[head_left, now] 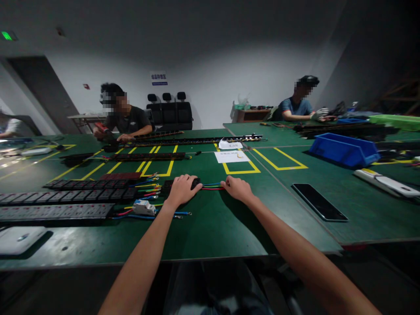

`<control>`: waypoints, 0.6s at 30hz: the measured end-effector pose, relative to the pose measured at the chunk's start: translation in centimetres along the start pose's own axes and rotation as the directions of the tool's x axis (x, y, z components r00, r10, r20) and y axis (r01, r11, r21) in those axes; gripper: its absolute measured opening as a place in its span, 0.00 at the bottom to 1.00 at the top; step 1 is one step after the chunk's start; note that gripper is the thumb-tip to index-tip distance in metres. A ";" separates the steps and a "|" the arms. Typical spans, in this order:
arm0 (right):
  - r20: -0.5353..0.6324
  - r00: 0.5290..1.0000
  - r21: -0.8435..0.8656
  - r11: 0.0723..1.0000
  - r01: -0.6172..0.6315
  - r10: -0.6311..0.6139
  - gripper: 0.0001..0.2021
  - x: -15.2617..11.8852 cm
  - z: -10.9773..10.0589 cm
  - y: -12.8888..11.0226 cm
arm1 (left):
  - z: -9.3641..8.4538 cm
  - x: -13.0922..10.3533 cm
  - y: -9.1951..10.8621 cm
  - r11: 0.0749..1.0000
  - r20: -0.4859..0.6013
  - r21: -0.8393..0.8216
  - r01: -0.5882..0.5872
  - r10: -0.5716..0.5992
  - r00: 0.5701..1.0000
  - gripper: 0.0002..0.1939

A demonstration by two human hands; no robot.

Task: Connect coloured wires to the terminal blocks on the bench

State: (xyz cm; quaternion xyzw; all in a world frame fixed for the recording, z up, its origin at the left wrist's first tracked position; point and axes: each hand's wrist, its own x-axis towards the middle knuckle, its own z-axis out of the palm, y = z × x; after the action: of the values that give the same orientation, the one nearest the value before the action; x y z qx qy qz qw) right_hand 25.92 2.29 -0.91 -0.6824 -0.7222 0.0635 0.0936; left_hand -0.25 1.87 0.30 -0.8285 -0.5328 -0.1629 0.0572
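My left hand [182,191] is closed over the end of a black power strip [166,187] lying on the green table; my palm hides part of it. Red, green and blue wires [212,187] run from that end to the right. My right hand [239,188] is closed on these wires, its fingertips around their far part, and the wire ends are hidden. Left of my left hand lie several more power strips [55,212] in rows, with coloured wires ending in ring terminals. A white circuit breaker [144,207] rests on wires near my left forearm.
A phone [319,201] lies right of my right hand, near a blue bin [344,149] and a white device [387,183]. Paper labels [231,156] lie ahead. Across the table, one co-worker [126,118] holds a red tool; another [297,105] wears gloves.
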 end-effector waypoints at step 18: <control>0.016 1.000 0.014 1.000 0.002 -0.002 0.20 -0.2 -0.4 -0.2 | -0.3 -0.1 0.1 1.000 0.007 -0.027 0.002 -0.001 1.000 0.31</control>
State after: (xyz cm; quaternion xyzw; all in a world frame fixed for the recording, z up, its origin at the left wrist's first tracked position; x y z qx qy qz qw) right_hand 25.87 2.06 -0.47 -0.6806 -0.7230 0.0738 0.0927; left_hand -0.25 1.71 0.54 -0.8293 -0.5314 -0.1673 0.0443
